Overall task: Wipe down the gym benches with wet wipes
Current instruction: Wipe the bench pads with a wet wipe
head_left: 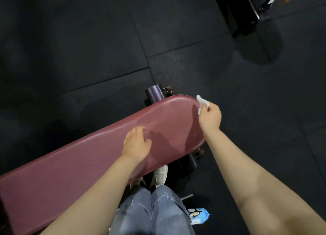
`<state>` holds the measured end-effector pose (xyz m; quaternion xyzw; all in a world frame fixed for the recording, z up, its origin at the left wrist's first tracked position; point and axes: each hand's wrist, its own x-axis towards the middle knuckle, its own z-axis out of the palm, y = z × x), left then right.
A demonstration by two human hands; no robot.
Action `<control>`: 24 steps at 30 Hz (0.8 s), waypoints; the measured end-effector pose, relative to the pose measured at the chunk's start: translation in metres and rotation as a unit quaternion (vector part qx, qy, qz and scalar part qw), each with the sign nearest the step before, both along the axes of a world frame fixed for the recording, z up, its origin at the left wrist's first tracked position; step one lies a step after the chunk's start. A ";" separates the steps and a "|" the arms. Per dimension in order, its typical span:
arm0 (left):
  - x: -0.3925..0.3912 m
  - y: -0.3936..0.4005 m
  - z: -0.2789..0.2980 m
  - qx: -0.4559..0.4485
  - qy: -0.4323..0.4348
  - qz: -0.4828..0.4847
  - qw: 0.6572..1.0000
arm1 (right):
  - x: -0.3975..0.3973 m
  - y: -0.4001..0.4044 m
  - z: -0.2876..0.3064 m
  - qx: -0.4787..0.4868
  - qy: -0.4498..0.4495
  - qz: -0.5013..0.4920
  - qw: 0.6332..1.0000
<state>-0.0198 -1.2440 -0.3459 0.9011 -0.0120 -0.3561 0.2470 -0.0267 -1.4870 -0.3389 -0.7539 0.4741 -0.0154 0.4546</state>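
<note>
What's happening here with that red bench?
A person is cleaning a maroon gym bench. Their right hand grips a white wet wipe at the rounded far end of the pad, while the left hand rests on top with loosely curled fingers. A blue wipes packet lies on the dark floor by their feet.

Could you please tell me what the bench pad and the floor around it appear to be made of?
The bench pad looks like maroon vinyl or faux leather: smooth, faintly sheened, with a stitched edge seam. The floor appears to be matte black rubber tiles, judging by its straight seams and speckled grain.
</note>
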 end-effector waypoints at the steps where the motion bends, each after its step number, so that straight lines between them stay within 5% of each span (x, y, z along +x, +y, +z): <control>1: 0.002 0.003 -0.007 -0.001 -0.010 0.001 1.000 | 0.008 -0.003 -0.015 -0.041 0.008 0.018 0.999; 11: 0.009 0.065 -0.047 0.012 -0.028 0.075 0.997 | 0.049 0.062 -0.103 -0.205 0.094 0.113 0.968; 15: 0.007 0.097 -0.057 0.036 -0.027 0.121 0.992 | 0.055 0.152 -0.098 -0.152 0.030 0.194 0.969; 17: 0.005 0.111 -0.061 0.038 -0.040 0.151 0.987 | 0.043 0.210 -0.106 -0.119 -0.052 0.402 0.906; 20: 0.003 0.128 -0.065 0.035 -0.059 0.223 0.972 | 0.027 0.226 -0.119 -0.115 -0.112 0.706 0.690; 22: 0.000 0.133 -0.066 0.038 -0.061 0.224 0.972 | 0.043 0.185 -0.108 -0.122 -0.182 0.737 0.640; 24: -0.004 0.131 -0.066 0.042 -0.055 0.197 0.978 | 0.062 0.130 -0.082 -0.179 -0.168 0.712 0.658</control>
